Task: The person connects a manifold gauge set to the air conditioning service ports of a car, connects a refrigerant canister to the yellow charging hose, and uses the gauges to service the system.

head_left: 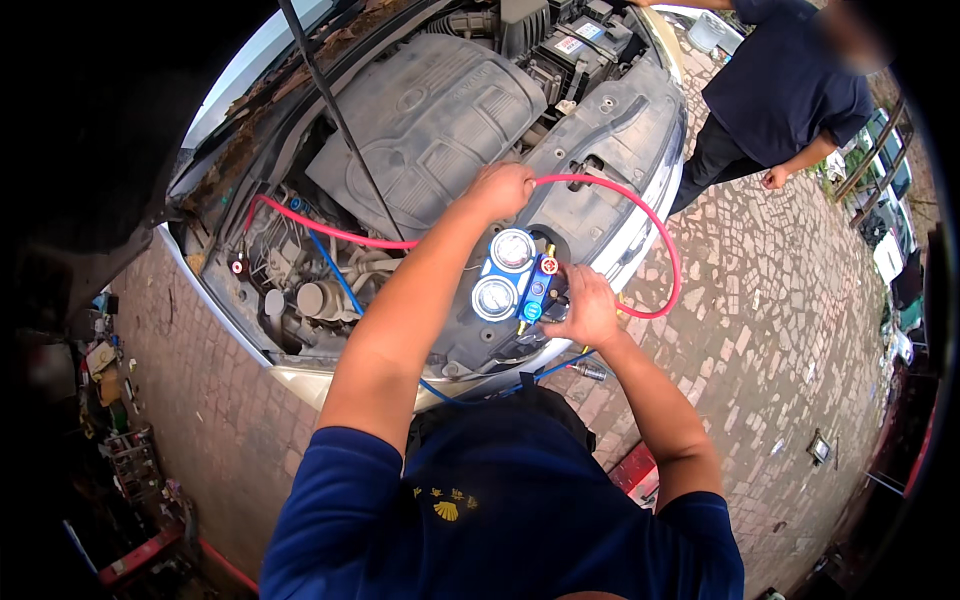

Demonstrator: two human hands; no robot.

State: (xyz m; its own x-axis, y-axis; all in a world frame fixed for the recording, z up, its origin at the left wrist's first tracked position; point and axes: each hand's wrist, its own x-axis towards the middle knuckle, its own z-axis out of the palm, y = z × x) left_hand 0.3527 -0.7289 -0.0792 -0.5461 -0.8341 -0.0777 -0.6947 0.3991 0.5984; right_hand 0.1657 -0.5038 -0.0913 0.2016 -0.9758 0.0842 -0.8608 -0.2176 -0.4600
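My left hand (503,190), over the front edge of the engine cover, is closed around a red hose (655,225). The hose loops out to the right over the car's front edge, and its other stretch runs left behind my forearm into the engine bay. My right hand (587,308) grips the right side of a blue manifold gauge set (535,287), thumb and fingers on either side. Two round dials face up, with a red knob (549,265) and a blue knob (532,311) beside them. A blue hose (335,272) passes under my left arm.
The hood prop rod (335,105) slants across the engine cover (430,130). A battery (585,45) sits at the far right of the bay. Another person (785,85) in dark clothes stands at the car's right. Clutter lines the left and right edges of the paved ground (740,370).
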